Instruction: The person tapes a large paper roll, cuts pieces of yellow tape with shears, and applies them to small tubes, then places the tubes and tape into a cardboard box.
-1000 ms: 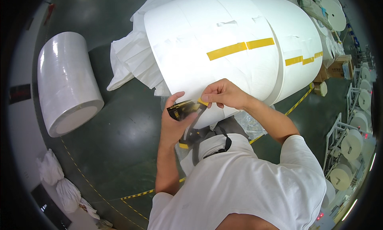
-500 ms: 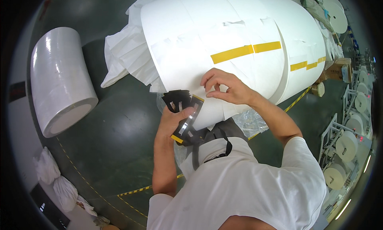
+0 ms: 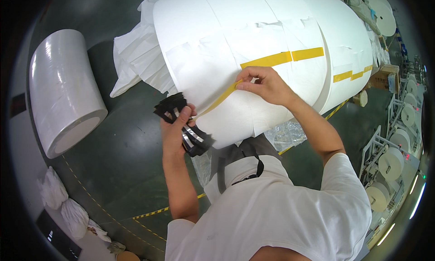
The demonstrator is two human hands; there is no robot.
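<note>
Right hand [image 3: 267, 86] pinches one end of a thin yellow tape strip [image 3: 220, 100], presumably light, limp, tacky, best held by its ends; left hand [image 3: 172, 132] grips a black layered bundle [image 3: 201, 143].

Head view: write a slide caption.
Left hand holding a black bundle, right hand pinching a yellow strip beside a large white roll.

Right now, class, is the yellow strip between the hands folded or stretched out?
Stretched out: the yellow strip runs as one long band from the left hand to the right hand; no fold shows.
</note>
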